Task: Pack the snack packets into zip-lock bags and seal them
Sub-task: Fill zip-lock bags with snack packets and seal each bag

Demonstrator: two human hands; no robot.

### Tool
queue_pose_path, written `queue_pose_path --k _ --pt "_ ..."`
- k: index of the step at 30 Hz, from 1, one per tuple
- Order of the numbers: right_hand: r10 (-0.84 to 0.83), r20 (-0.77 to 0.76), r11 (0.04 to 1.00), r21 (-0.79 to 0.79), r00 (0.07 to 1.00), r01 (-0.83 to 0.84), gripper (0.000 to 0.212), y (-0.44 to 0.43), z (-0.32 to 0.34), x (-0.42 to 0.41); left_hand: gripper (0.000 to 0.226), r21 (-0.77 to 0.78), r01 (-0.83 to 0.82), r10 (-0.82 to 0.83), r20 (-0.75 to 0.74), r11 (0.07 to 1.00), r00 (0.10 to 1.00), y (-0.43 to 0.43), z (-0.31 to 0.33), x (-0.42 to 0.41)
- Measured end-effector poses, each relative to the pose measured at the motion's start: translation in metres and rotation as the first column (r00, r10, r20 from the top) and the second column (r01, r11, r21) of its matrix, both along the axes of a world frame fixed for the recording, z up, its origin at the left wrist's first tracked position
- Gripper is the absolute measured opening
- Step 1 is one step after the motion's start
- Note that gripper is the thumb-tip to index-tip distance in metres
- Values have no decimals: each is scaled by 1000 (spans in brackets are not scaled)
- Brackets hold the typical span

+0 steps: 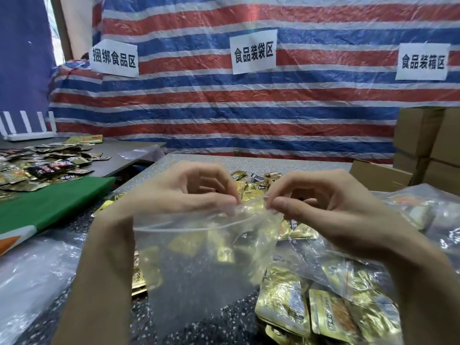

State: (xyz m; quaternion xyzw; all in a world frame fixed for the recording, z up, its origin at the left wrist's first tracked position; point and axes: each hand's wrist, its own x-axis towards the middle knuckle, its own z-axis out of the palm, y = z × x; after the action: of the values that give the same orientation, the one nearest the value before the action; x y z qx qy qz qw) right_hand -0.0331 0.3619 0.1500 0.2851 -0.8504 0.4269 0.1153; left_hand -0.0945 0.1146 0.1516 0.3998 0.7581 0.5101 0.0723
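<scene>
Head view, frame centre: left hand (184,192) and right hand (321,202) each pinch the zip-lock bag (199,245) rim. Gold snack packets (281,302) lie lower right.

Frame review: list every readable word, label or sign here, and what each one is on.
"捆绑食品区": left paper sign on the striped tarp.
"食品装袋区": middle paper sign, same tarp.
"食品装箱区": right paper sign, same tarp.
Print on the gold snack packets: too blurred to read.

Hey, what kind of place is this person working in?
Probably a makeshift food-packing workshop: paper signs on a striped tarp name work zones, snack packets lie heaped on the tables, and cardboard boxes are stacked at the right.
</scene>
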Motion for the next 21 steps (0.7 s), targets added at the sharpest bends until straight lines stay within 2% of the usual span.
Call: queue_pose_path --k 3,7,12,14,17,19,21 --pt "-7 -24 999 -35 1000 6 16 -4 1 0 30 -186 53 -45 47 981 998 3 0 5" --pt "-40 -37 999 1 999 40 10 -4 2 1 49 -206 115 -101 80 972 992 3 3 9" --pt "-35 -9 999 42 999 35 8 -2 4 5 17 -218 36 -28 43 975 999 -1 0 5" --pt "-8 4 998 56 1000 7 10 -3 5 7 18 -212 -24 25 2 977 1000 -1 -1 2" --pt "39 48 999 36 998 -41 8 -3 6 8 17 -157 -166 145 -139 974 980 1 -2 -4" --pt "90 31 995 38 995 -92 8 -4 9 10 12 -47 -240 233 -122 970 965 5 -4 -9" --pt "142 30 987 70 989 -144 10 -8 10 12 9 -8 -252 251 -88 968 964 9 -7 -14"
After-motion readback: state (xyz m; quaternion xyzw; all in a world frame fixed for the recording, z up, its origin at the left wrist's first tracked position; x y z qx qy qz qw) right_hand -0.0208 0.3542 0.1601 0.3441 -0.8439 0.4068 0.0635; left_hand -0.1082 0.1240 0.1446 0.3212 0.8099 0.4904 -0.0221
